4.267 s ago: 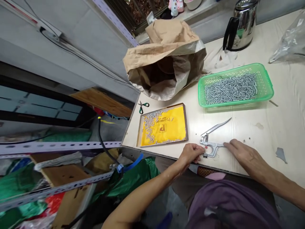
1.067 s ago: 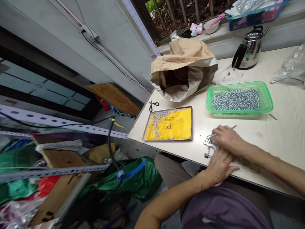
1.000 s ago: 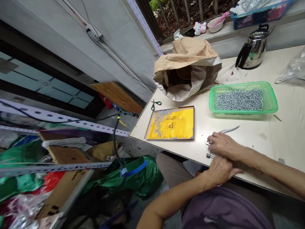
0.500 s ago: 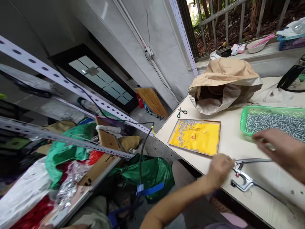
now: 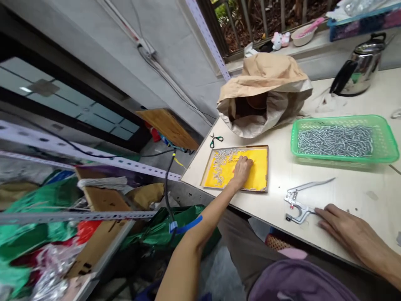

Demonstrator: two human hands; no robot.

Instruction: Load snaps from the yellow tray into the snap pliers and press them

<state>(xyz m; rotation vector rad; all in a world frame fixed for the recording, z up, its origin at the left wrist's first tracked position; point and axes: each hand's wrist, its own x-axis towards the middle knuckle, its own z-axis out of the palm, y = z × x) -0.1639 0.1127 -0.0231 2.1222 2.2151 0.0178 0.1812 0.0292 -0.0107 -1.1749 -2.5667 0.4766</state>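
My left hand [image 5: 242,171] reaches into a shallow tray [image 5: 267,171] lined with a yellow sheet [image 5: 258,161]. Its fingers are pinched low over the sheet; whatever they hold is too small to make out. Small metal pieces [image 5: 221,161] lie scattered over the tray's left and upper part. On the table's right side, my right hand [image 5: 344,230] is palm down, its fingers closed over the lower handle of silver hand pliers [image 5: 302,213]. The pliers lie flat with their handles spread. Part of that handle is hidden under the hand.
A green basket [image 5: 344,159] of metal pieces stands beyond the pliers. Behind the tray are small scissors [image 5: 216,140] and an open paper bag [image 5: 263,92]. A metal kettle [image 5: 363,67] stands at the back right. Shelving and bags fill the left.
My left hand has moved from beside the pliers into the tray. The right hand has come down from the basket's edge onto the pliers' handle. The view has shifted right.
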